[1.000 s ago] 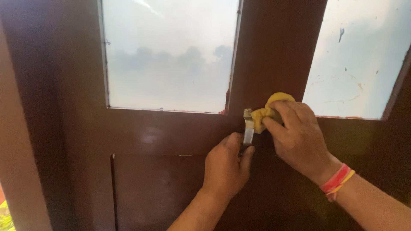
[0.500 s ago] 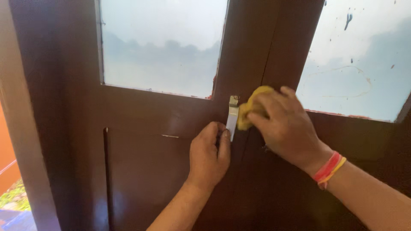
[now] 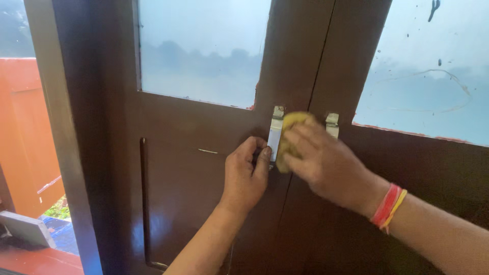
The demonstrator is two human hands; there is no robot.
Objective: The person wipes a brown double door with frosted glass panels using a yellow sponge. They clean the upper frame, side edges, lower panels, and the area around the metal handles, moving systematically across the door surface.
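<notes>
Yellow cloth [image 3: 288,133] bunched in right hand [image 3: 326,165]; left hand [image 3: 244,178] pinches metal handle [image 3: 275,133].

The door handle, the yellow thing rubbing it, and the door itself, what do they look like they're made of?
The handle looks like bare silvery metal: a flat bright strip with a dull shine. The yellow wad in the right hand seems soft cloth or sponge, since it bunches up. The door is probably wood under glossy brown paint that reflects light, with frosted glass panes.
</notes>
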